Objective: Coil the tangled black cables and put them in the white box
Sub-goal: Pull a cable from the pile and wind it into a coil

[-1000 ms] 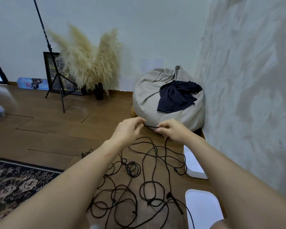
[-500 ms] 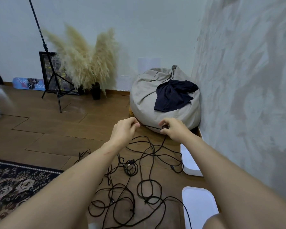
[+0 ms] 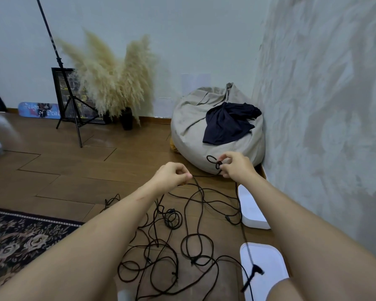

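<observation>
Tangled black cables sprawl in loops over the wooden floor between my arms. My right hand pinches a small coiled loop of one black cable, raised in front of the beanbag. The same cable runs left to my left hand, whose fingers pinch it. A white box stands by the right wall, partly hidden behind my right forearm. A second white box or lid lies nearer, with a cable end and plug draped over it.
A grey beanbag with a dark cloth sits in the corner. Pampas grass in a vase, a tripod stand and framed pictures stand at the back wall. A patterned rug lies at left.
My hands have drawn apart along the cable. A small coiled loop now sits in my right hand's fingers. My left hand has slid to the left and slightly down.
</observation>
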A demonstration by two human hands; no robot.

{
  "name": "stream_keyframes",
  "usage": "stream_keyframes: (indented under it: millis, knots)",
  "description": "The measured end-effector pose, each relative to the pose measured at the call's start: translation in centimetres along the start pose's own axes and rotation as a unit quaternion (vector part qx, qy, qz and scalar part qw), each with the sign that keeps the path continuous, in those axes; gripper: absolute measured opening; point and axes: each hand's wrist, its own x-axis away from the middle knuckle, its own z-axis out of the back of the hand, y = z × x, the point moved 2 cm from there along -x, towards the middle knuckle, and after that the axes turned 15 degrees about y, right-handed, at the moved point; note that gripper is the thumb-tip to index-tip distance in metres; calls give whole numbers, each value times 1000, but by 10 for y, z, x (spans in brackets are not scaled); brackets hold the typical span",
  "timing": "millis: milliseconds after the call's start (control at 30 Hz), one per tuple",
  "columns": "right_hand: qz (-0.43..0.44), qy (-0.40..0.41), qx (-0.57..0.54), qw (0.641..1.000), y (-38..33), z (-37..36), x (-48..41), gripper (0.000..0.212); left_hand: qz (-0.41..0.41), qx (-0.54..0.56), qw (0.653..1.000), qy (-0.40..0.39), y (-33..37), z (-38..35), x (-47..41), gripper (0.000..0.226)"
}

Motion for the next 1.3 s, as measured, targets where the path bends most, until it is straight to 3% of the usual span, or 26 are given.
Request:
stream_keyframes:
  millis: [100,300,567,867,1000,1133,1300]
  knots:
    - [-16,-39,-44,998,-1,-1,5,14,28,38,996,-70,-6,-6,3,20]
    - [33,-140,-36,989,-8,-7,14,22,23,100,995,1,-3,-12,-1,47]
    - [32,-176,-106,978,-27,-7,24,28,-55,8,996,66,3,-13,-6,22]
    - [97,-196,42,975,-24,-14,24,28,-70,-60,990,106,3,-6,-7,26]
    - [134,-174,87,972,-18,-21,19,12,-39,9,997,60,2,-8,-6,26]
    - [160,-138,103,972,-21,-22,19,21,-10,104,994,34,3,-9,-4,37]
    - [137,-101,46,984,-19,-22,16,12,126,335,933,-26,15,-7,0,36]
